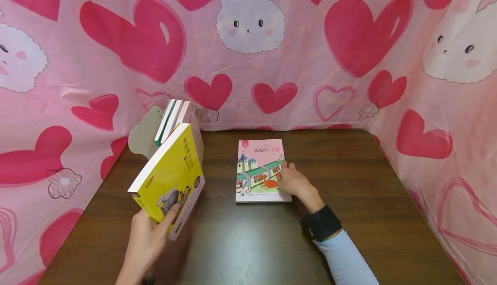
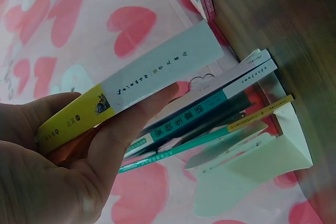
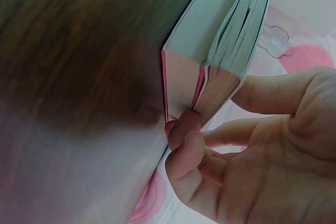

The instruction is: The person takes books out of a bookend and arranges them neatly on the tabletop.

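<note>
My left hand (image 1: 145,235) grips a thick yellow paperback book (image 1: 165,190) by its lower part, thumb across the front cover. The book is held tilted above the table, in front of the row of upright books. In the left wrist view its yellow and white spine (image 2: 157,74) faces the camera. A pink storybook (image 1: 258,153) with a train and a red crab lies flat on the table. At its right edge my right hand (image 1: 297,183) pinches it, thumb above and curled fingers at the side. Two page blocks (image 3: 184,80), one on the other, show in the right wrist view.
Several upright books (image 1: 172,119) stand at the table's back left, beside a pale green bookend (image 1: 143,136). The dark wooden table (image 1: 349,168) meets a pink curtain (image 1: 310,61) printed with hearts and rabbits at the back and sides.
</note>
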`<action>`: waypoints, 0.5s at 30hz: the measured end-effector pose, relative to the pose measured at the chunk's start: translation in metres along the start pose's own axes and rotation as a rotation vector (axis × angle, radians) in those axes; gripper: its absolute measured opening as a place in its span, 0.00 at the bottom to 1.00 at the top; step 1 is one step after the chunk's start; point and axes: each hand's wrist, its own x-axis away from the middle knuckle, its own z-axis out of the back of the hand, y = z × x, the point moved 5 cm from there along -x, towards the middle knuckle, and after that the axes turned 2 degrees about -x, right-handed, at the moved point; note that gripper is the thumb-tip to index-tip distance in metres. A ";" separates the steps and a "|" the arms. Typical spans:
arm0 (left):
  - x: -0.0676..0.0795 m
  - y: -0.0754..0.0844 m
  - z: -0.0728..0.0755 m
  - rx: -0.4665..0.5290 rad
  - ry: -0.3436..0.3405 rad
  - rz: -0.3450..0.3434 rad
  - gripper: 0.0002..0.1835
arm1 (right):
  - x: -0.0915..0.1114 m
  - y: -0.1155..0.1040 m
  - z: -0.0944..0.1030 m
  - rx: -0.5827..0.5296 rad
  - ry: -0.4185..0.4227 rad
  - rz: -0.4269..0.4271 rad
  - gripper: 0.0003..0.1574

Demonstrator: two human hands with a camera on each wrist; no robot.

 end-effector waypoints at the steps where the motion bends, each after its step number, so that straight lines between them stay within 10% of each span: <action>1: -0.001 0.000 -0.001 0.002 -0.003 0.004 0.20 | 0.000 0.000 0.000 0.001 0.000 0.000 0.48; 15: -0.019 0.003 -0.014 0.056 -0.081 0.015 0.25 | 0.000 0.000 0.000 -0.005 -0.001 -0.008 0.48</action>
